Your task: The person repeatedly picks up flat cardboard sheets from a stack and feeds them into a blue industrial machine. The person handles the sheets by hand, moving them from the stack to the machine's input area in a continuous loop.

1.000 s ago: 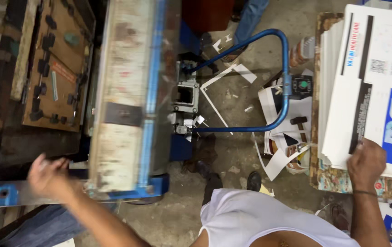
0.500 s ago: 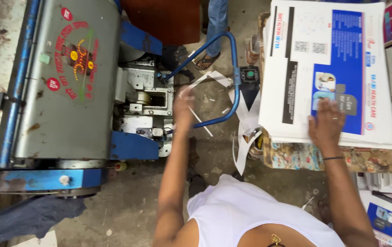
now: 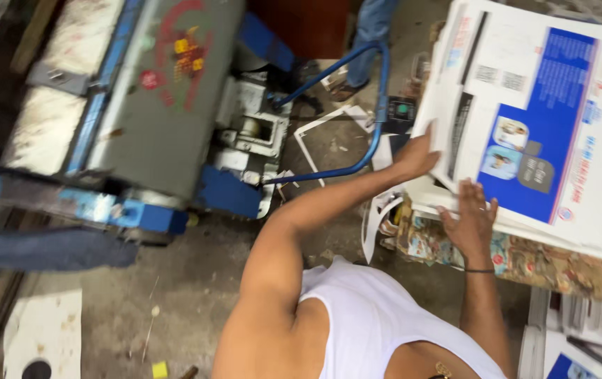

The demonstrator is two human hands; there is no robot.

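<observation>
Compared with half a second earlier, the left hand [image 3: 417,156] has left the blue tubular handle [image 3: 378,105] of the machine and now grips the near left edge of the stack of printed sheets [image 3: 525,126], fingers curled under it; the right hand [image 3: 471,223] has slid toward the stack's near edge and lies flat, fingers spread, holding nothing. Head view: a stained concrete floor [image 3: 196,281] strewn with white paper offcuts [image 3: 322,133] lies between a grey and blue press [image 3: 161,105] on the left and the stack on the right. The stack rests on a patterned cloth-covered support [image 3: 560,263], its long axis running from near left to far right, top sheet tilted with its blue panel upward. Further sheet piles [image 3: 582,337] adjoin it on the right. Open floor remains to the lower left, where a white card [image 3: 45,330] lies; another person's legs [image 3: 368,35] stand at the top.
</observation>
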